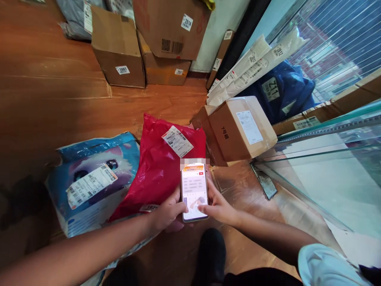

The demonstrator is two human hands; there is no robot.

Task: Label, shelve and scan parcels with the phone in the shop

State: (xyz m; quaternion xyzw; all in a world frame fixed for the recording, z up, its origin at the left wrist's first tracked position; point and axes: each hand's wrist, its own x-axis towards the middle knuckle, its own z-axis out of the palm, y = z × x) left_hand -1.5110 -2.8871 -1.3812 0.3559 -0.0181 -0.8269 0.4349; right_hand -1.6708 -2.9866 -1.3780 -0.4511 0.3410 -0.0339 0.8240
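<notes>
Much bare wooden floor [44, 91] lay open at the far left. Nearer, parcels crowded in, and a glass counter [327, 167] edged the right side. A glossy, crinkled red bag [154, 167] touched a blue plastic bag [92, 178], with a taped cardboard box [241, 127] just beyond. The flat, lit phone [194, 192] was held upright over the red bag's near corner. The left hand [168, 212] curled round its left edge, and the right hand [218, 206] gripped the right edge, thumb on the screen.

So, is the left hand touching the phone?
Touching. The head view shows the left hand gripping the left edge of the phone, with no gap between them.
</notes>
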